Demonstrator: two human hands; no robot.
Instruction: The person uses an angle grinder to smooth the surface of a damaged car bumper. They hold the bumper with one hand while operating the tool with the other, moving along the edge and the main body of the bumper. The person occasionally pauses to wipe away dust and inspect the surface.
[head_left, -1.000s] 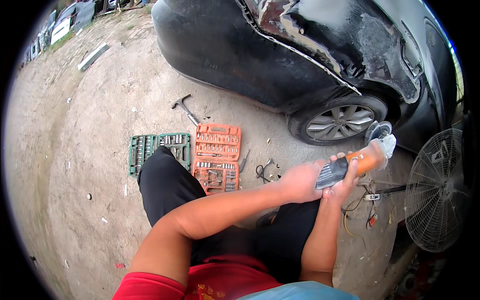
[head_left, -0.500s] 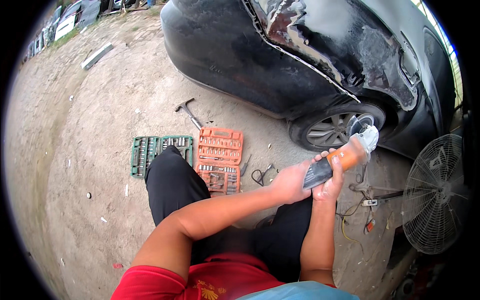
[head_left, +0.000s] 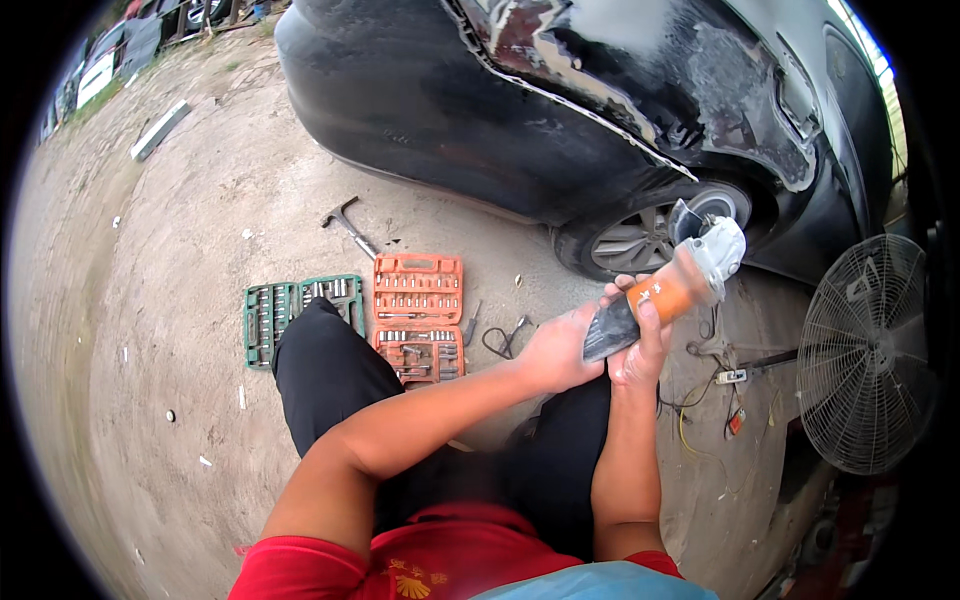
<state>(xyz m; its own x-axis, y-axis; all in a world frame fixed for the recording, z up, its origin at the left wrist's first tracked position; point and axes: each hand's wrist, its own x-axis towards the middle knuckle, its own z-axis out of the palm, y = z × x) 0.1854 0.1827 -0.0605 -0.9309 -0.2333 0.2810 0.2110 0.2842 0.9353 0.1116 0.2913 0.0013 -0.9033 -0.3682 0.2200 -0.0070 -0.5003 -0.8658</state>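
Observation:
In front of me I hold an angle grinder [head_left: 655,303] with an orange body, dark rear grip and silver-grey head. My left hand [head_left: 562,350] is closed round the dark rear end. My right hand [head_left: 640,355] wraps the body from below, its thumb over the orange part. The grinder's guarded disc end points up and away, in front of the wheel [head_left: 635,240] in this view; whether it touches anything I cannot tell. Beyond stands a dark car [head_left: 430,110], its panel above the wheel [head_left: 700,90] scraped and patched with grey filler.
On the ground lie an open orange socket set [head_left: 418,262], an open green socket set [head_left: 262,318] partly behind my knee, and a hammer [head_left: 352,228]. A large fan [head_left: 868,355] stands at the right, near cables [head_left: 690,425] and a power socket [head_left: 732,377]. A pale block [head_left: 160,130] lies far left.
The whole view has shifted, so the car, tool sets and fan sit slightly higher and further left. Both hands keep their hold on the grinder, whose head is tilted a little differently.

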